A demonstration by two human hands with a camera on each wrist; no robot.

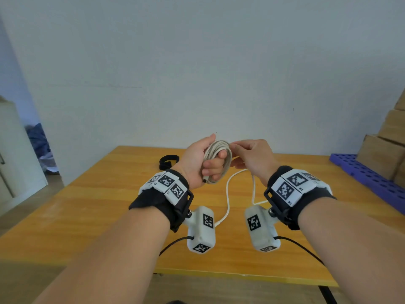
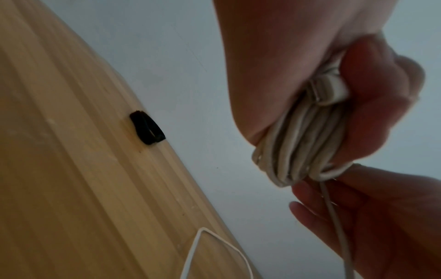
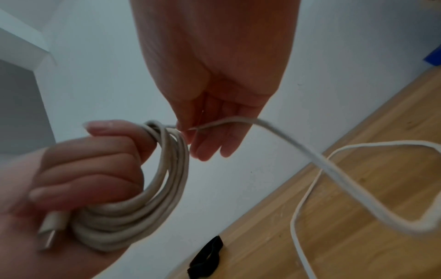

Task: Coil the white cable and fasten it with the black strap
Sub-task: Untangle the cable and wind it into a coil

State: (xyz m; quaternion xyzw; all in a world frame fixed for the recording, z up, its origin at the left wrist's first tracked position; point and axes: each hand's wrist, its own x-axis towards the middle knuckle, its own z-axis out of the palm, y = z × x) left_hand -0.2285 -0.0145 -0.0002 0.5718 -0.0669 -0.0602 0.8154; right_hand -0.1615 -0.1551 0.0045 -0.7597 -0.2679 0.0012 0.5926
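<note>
My left hand (image 1: 205, 162) grips a coil of white cable (image 1: 219, 154) above the table, fingers curled through the loops, with a plug end (image 3: 51, 229) sticking out below the palm. My right hand (image 1: 245, 154) pinches the free strand at the top of the coil (image 3: 167, 151). The loose tail (image 1: 228, 200) hangs down and loops on the wooden table (image 1: 109, 216). The black strap (image 1: 168, 161) lies curled on the table at the back left, apart from both hands; it shows as strap (image 2: 146, 130) and strap (image 3: 206, 258) in the wrist views.
A blue perforated tray (image 1: 368, 178) and stacked cardboard boxes (image 1: 388, 141) stand at the right. A white wall rises behind the table. A white cabinet (image 1: 13, 150) stands at the left. The table's front edge (image 1: 241, 275) runs below my forearms.
</note>
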